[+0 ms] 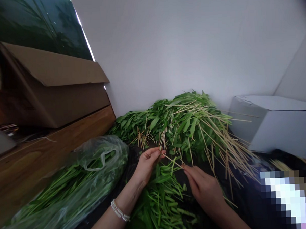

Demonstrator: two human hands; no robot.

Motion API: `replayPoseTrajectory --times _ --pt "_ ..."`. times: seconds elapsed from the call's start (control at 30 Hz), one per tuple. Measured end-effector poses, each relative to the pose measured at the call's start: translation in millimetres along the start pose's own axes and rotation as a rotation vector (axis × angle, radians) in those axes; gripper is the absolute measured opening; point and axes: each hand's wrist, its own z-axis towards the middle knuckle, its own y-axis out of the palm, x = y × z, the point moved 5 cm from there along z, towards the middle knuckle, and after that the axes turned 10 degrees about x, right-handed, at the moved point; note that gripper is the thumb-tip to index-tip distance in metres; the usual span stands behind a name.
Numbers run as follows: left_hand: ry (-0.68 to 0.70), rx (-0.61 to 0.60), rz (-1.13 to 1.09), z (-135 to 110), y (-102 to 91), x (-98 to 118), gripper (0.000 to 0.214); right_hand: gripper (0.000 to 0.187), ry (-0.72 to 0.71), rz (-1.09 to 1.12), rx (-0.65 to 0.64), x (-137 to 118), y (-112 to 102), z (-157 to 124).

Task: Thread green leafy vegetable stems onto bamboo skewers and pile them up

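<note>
My left hand (151, 160), a beaded bracelet (120, 212) on its wrist, is closed in a pinch on a small pale green stem piece (160, 148). A thin wooden skewer (172, 160) runs from those fingertips to my right hand (203, 185), whose thumb and fingers grip its other end. Whether the skewer's tip is inside the stem I cannot tell. Some green leaf hangs close to the skewer. Below both hands lies a heap of loose green leafy stems (162, 202) with cut ends facing right.
Against the white wall sits a large pile of leafy greens on skewers (178, 116), sticks pointing forward and right. To the left is a clear plastic bag (95, 184) of greens beside a wooden surface (85, 127) bearing a cardboard box (56, 98). A white box (275, 126) stands right.
</note>
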Motion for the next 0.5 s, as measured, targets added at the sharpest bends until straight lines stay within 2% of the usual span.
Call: replayPoseTrajectory --times 0.5 --pt "0.021 -0.033 0.034 -0.8 0.3 -2.4 0.027 0.029 0.032 0.001 -0.026 3.6 1.7 -3.0"
